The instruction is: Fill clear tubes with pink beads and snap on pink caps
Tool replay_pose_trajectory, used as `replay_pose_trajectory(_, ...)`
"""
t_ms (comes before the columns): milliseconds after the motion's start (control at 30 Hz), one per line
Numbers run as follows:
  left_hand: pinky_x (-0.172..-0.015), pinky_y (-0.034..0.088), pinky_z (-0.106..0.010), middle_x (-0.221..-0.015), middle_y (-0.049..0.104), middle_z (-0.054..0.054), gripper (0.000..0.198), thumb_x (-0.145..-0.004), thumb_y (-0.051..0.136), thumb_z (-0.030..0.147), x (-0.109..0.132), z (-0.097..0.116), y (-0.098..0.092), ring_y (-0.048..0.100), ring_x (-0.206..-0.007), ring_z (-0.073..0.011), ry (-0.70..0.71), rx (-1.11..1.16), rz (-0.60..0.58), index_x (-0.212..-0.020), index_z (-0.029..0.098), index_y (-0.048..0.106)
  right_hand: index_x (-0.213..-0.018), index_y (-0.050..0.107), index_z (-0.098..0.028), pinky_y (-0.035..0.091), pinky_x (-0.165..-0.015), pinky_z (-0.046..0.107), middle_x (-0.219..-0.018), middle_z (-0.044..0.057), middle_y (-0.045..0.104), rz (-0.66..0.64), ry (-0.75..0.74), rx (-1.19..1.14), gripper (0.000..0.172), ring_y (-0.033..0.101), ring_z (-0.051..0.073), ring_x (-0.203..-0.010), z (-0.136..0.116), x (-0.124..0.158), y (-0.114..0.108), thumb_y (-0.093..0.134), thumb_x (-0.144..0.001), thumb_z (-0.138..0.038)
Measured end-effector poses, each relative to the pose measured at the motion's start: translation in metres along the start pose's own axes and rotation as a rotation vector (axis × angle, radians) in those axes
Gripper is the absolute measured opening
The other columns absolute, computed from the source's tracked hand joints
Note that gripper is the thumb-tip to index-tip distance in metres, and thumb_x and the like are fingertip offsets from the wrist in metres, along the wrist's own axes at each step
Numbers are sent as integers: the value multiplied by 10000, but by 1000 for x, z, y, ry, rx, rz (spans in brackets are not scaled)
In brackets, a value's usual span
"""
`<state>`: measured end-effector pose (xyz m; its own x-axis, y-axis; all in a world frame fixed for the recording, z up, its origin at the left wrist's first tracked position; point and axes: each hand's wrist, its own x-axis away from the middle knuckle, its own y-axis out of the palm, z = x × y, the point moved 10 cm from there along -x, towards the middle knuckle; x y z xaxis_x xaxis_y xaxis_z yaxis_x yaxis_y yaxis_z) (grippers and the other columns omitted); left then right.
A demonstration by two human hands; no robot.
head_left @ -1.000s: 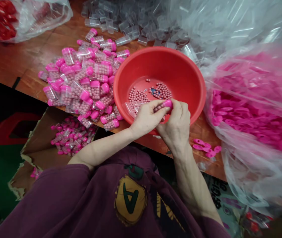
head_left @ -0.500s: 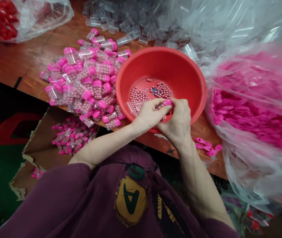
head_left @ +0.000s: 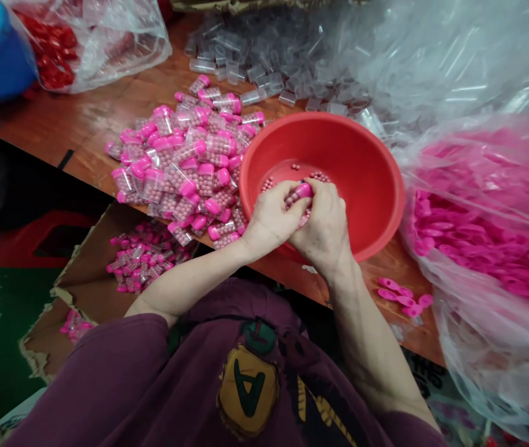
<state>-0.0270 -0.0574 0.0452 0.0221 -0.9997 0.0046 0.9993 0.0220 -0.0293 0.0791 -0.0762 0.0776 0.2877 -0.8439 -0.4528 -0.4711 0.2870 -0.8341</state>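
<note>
Together, left hand (head_left: 270, 216), right hand (head_left: 324, 226) grip pink-capped tube (head_left: 300, 192).

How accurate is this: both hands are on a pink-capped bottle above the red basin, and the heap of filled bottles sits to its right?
The side is wrong: in the head view, the heap of filled bottles sits left of the red basin. The left hand and right hand are on a pink-capped bottle above it.

i count my two hands (head_left: 269, 214), one gripped tube (head_left: 302, 190), dozens of heaped tubes (head_left: 181, 179), one basin (head_left: 367, 186), one bucket (head_left: 6, 65), six loose caps (head_left: 405, 301).
</note>
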Motion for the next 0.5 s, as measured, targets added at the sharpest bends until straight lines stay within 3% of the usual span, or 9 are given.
replay_pose_trajectory(200,-845,559,-284,-949,783,-19,73,-1004,728,162,3,-3,-3,704,-846,-141,-16,-27,2,-1071,190,737,-1442,594,-130,577,-998,563,-1236,233,754,30,-53,18,483,712,380,-1170,-6,-3,-2,560,-975,-250)
replay_pose_trajectory(300,-830,536,-304,-942,774,-32,18,-1026,715,210,2,8,-5,695,-848,-162,10,-155,-72,-1031,194,721,-1427,603,-155,555,-986,548,-1225,216,761,-40,-77,33,490,712,382,-1162,-1,-4,-4,615,-959,-298)
replay_pose_trajectory(400,-797,492,-330,-807,706,-16,174,-1038,726,303,-1,24,-6,650,-790,-183,62,-392,-202,-896,211,680,-1458,579,-169,531,-1011,561,-1304,223,747,-150,-133,40,596,700,408,-1223,2,-7,-4,706,-945,-446)
replay_pose_trajectory(500,-752,459,-327,-749,645,-4,244,-1042,714,265,-9,38,-9,599,-747,-170,96,-417,-246,-819,208,635,-1498,552,-174,513,-1055,592,-1360,230,726,-200,-156,48,685,688,429,-1264,0,-17,-7,748,-949,-533)
